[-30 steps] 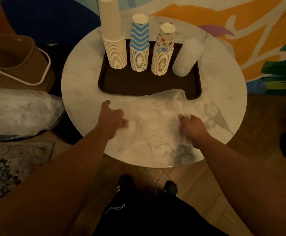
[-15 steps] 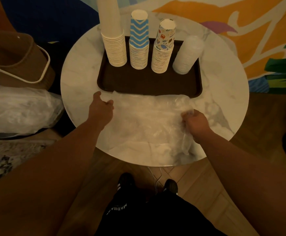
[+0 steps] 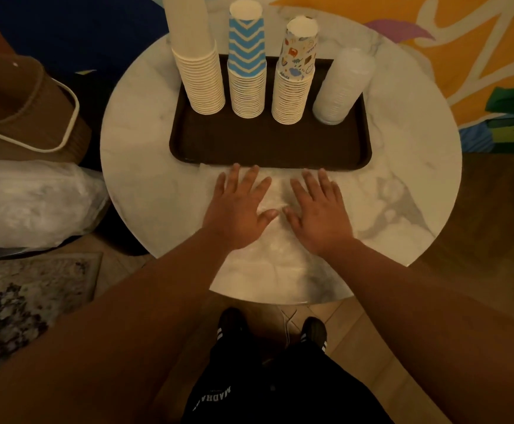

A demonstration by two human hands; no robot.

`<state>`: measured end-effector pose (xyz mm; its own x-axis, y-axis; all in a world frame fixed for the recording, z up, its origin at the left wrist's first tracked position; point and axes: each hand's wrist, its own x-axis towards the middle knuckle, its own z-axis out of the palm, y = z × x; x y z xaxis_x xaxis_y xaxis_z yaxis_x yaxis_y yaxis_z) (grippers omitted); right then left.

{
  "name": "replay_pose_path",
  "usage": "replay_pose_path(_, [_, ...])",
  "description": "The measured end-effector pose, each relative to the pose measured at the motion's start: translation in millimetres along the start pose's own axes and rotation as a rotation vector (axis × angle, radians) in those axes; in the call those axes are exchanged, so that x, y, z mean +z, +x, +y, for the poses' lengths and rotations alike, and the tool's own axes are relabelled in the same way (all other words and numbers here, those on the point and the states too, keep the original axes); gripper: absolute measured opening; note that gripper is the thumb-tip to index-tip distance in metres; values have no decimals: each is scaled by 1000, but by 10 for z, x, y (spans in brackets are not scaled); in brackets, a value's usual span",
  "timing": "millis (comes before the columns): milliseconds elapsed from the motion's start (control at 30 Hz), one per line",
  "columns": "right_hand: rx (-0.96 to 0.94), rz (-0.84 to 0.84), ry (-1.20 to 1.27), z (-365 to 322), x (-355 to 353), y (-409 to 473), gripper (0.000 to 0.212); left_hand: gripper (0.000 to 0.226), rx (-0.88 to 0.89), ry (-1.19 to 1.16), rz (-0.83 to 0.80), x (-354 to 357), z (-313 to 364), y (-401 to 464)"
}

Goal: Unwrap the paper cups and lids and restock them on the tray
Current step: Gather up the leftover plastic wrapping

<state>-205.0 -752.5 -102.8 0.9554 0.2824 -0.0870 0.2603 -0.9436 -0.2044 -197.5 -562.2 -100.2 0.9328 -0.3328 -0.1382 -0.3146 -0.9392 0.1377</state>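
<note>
Left hand (image 3: 238,209) flat, palm down, fingers straight and spread, pressing on clear plastic wrap (image 3: 275,264). Right hand (image 3: 318,211) likewise flat, palm down, fingers spread, on the same wrap, just beside the left; thumbs nearly touching. Nothing pinched or gripped by either hand.

Wrap lying flattened on round marble table (image 3: 133,166), at the near side, its far edge just short of the tray. Fingertips close to the near rim of the tray, apart from it.

Dark brown tray (image 3: 268,148) on the table, beyond the hands. Four upside-down stacks along its far side, left to right: plain cream paper cups (image 3: 200,78), blue-and-white chevron paper cups (image 3: 247,75), cartoon-print paper cups (image 3: 294,81), clear plastic lids (image 3: 341,87). All stacks unwrapped; lid stack tilted, leaning right. Near half of the tray bare.

Left of table, on the floor: brown basket with pale rim (image 3: 26,117), crumpled plastic bag (image 3: 32,200) beneath it, patterned rug (image 3: 20,301) nearer. Black shoes with white stripes (image 3: 312,332) below the table edge.
</note>
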Motion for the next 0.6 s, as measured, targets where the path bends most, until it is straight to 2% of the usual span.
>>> replay_pose_path(67, [44, -100, -51, 61, 136, -31, 77, 75, -36, 30, -53, 164, -88, -34])
replay_pose_path(133, [54, -127, -79, 94, 234, -81, 74, 77, -51, 45, -78, 283, -155, -91])
replay_pose_path(300, [178, -134, -64, 135, 298, -89, 67, 82, -100, 61, -73, 327, -295, -143])
replay_pose_path(467, [192, -121, -64, 333, 266, -215, 67, 78, -180, 64, -67, 287, -563, -232])
replay_pose_path(533, [208, -128, -84, 348, 261, -239, 68, 74, -267, 56, -96, 252, -544, -218])
replay_pose_path(600, [220, -140, -95, 326, 253, -228, 68, 72, -306, 58, -45, 188, -337, -178])
